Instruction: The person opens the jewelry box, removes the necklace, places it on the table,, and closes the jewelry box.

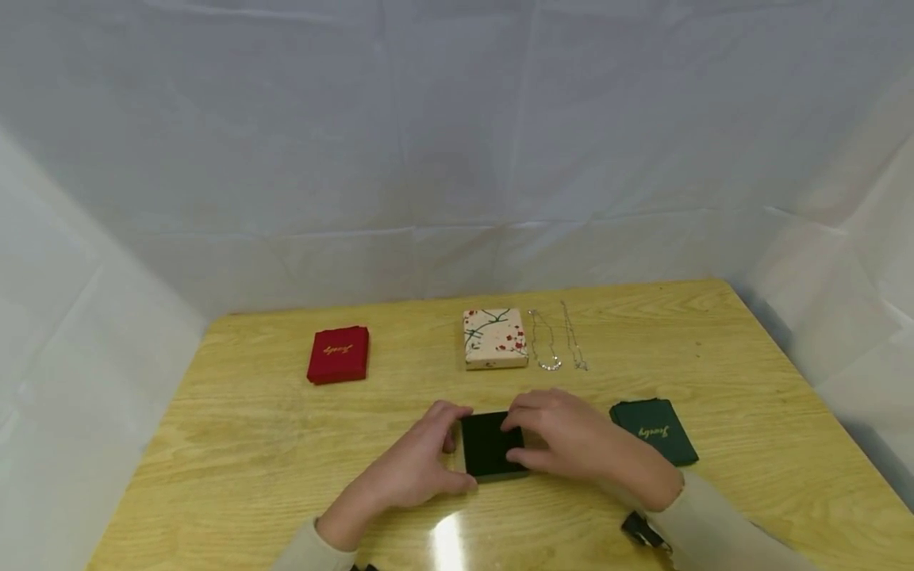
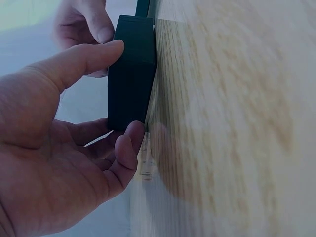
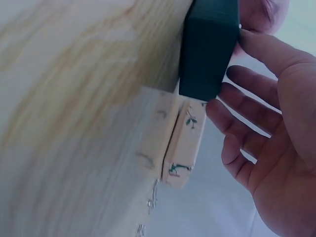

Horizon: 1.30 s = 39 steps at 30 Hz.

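A square dark green box [image 1: 493, 446] with a near-black upper face rests on the wooden table in front of the person. The left hand [image 1: 417, 464] holds its left side, thumb at the near corner and fingers at the far one. In the left wrist view the thumb lies on the edge of the box [image 2: 131, 74], with fingers under its far end. From the right, the right hand [image 1: 564, 432] reaches over, its loosely bent thumb and fingers touching the upper face. The right wrist view shows that thumb at the edge of the box [image 3: 210, 54], the other fingers spread beside it.
A green pouch [image 1: 655, 432] with gold lettering lies beside the right forearm. Behind the hands stands a cream floral box [image 1: 495, 339], with two silver necklaces, one with a beaded front [image 1: 550, 366], to its right. A red square pouch [image 1: 339, 354] sits at the left.
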Available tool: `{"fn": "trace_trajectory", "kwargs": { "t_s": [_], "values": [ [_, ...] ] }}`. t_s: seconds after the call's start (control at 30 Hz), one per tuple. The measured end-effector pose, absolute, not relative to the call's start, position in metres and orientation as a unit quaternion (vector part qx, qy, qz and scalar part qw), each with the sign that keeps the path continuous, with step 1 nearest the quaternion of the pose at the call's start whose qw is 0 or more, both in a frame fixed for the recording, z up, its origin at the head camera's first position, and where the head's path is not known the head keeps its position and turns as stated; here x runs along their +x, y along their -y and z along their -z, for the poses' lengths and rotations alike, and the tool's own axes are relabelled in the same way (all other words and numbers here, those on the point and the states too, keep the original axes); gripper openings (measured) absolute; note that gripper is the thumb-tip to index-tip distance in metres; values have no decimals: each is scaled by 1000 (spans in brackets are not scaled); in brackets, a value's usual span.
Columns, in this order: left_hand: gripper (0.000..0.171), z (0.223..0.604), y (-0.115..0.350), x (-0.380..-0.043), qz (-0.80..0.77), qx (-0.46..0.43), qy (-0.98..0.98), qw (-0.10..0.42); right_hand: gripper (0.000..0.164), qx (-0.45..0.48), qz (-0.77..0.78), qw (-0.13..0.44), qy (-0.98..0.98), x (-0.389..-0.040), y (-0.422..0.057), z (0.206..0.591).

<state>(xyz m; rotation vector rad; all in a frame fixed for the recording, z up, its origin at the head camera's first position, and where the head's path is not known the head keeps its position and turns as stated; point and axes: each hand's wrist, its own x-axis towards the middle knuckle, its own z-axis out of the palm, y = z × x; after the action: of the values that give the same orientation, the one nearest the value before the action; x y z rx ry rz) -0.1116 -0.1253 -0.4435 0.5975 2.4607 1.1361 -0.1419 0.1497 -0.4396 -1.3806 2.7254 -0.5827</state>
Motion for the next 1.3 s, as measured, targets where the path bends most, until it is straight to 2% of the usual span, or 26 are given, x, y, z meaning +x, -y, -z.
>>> {"fn": "trace_trajectory", "kwargs": {
  "t_s": [0.13, 0.43, 0.8, 1.0, 1.13, 1.3],
  "values": [
    [87, 443, 125, -110, -401, 214, -874, 173, 41, -423, 194, 16, -885, -136, -162, 432],
    [89, 444, 125, -110, -402, 211, -873, 176, 55, -370, 196, 54, -906, -131, -206, 420],
    [90, 444, 124, -111, -398, 210, -876, 177, 93, -314, 179, 108, -926, -134, -270, 412],
    [90, 443, 124, -111, -397, 210, -875, 179, 109, -280, 170, 153, -932, -135, -295, 412],
    [90, 442, 124, -111, -398, 210, -875, 179, 111, -279, 161, 160, -933, -135, -305, 418],
    [90, 443, 124, -111, -398, 210, -875, 179, 107, -281, 160, 166, -932, -136, -312, 424]
  ]
}}
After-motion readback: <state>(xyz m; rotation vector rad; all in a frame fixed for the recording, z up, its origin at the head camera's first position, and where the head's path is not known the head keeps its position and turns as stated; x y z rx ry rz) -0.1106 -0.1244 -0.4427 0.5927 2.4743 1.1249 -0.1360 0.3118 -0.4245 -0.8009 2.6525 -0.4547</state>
